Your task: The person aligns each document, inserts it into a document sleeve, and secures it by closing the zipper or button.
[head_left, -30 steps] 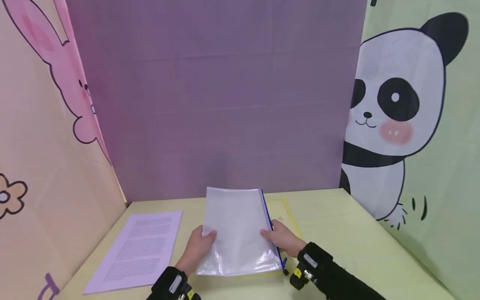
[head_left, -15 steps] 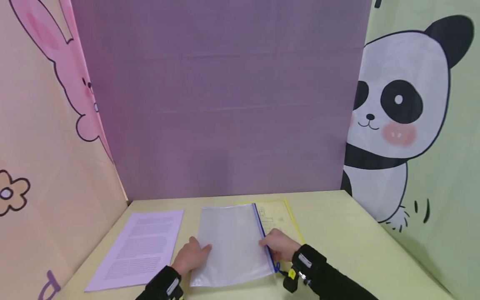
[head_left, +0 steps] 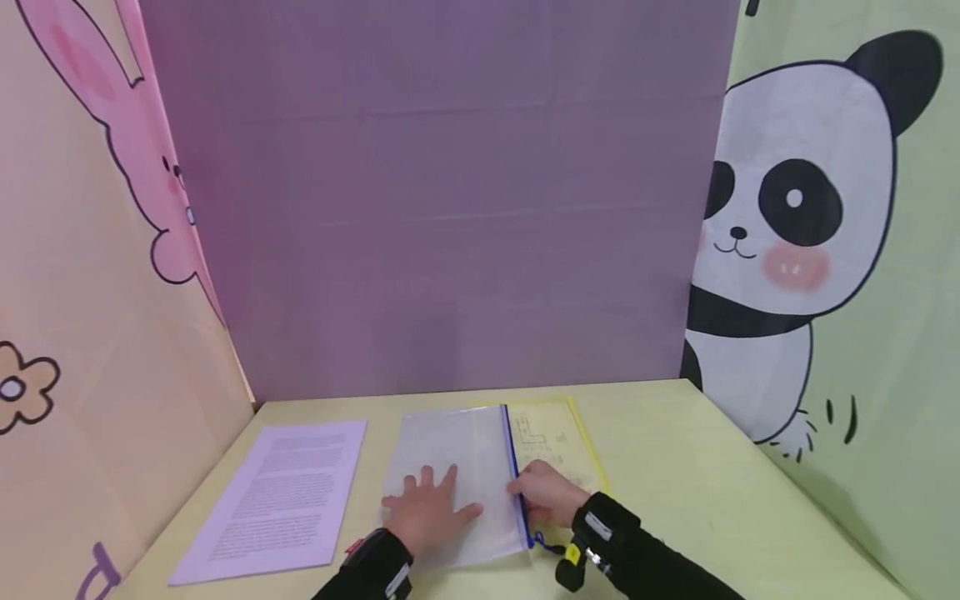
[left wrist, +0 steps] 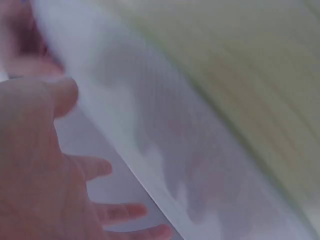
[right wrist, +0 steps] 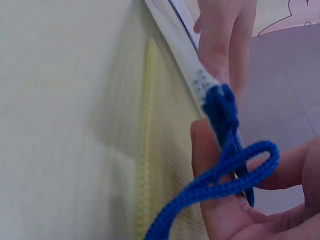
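Observation:
A clear zip pouch [head_left: 457, 454] with a blue zipper edge [head_left: 514, 475] lies flat on the pale green table [head_left: 675, 467]. My left hand [head_left: 429, 502] rests on its near half, palm down with fingers spread straight. My right hand [head_left: 528, 492] pinches the blue zipper edge near its closer end. In the right wrist view the blue pull cord [right wrist: 235, 167] loops out between my fingers [right wrist: 210, 150]. The left wrist view shows my left hand [left wrist: 35, 165] against the blurred pouch [left wrist: 165, 150].
A yellow zip pouch [head_left: 566, 437] lies partly under the clear one, sticking out on its right; its yellow zipper [right wrist: 144, 150] shows in the right wrist view. A printed sheet [head_left: 277, 496] lies to the left. Cartoon panels wall the table at back and sides.
The clear pouch was held up off the table, then lowered flat. My left hand let go of its left edge and now lies spread on top. My right hand stayed on the zipper edge.

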### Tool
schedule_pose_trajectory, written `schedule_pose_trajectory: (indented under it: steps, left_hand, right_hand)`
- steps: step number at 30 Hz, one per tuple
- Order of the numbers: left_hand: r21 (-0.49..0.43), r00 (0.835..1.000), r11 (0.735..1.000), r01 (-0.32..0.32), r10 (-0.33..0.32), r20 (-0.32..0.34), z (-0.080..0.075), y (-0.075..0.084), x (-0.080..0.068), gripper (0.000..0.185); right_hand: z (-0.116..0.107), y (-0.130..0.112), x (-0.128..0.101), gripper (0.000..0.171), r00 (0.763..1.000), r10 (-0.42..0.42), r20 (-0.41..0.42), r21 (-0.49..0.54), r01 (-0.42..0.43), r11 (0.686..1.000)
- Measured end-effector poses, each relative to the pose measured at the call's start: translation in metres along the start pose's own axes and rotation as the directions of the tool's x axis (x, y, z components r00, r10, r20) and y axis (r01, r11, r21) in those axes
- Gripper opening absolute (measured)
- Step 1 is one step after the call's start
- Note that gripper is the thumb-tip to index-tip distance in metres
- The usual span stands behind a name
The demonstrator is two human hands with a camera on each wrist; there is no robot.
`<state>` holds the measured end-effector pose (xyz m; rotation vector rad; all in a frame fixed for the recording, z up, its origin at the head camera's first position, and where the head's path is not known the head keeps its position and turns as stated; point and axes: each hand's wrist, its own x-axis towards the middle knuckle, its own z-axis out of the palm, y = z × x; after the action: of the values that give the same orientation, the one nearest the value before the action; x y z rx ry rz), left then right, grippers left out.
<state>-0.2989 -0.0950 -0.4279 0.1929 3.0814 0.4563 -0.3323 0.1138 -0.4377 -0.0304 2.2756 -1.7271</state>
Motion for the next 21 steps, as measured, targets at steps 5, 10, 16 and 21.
schedule_pose_trajectory:
  steps: [5,10,16,21]
  left_hand:
    - [0.011,0.995,0.999,0.041,-0.042,0.096,0.001,0.018,-0.006,0.083]
    - [0.068,0.985,0.993,0.093,-0.102,0.143,-0.002,0.024,-0.012,0.084]
    - [0.098,0.985,0.992,0.076,-0.089,0.145,-0.003,0.025,-0.013,0.086]
    - [0.089,0.986,0.993,0.082,-0.094,0.14,-0.006,0.022,-0.01,0.082]
  right_hand:
    - [0.005,0.003,0.001,0.028,0.999,-0.036,0.031,0.095,0.033,0.995]
    - [0.007,0.007,-0.005,0.028,0.992,0.007,0.126,0.165,-0.028,0.986]
    - [0.003,0.0,-0.021,0.021,0.947,0.018,0.322,0.071,-0.044,0.997]
    - [0.002,-0.006,-0.036,0.022,0.912,0.032,0.408,-0.099,0.009,0.995]
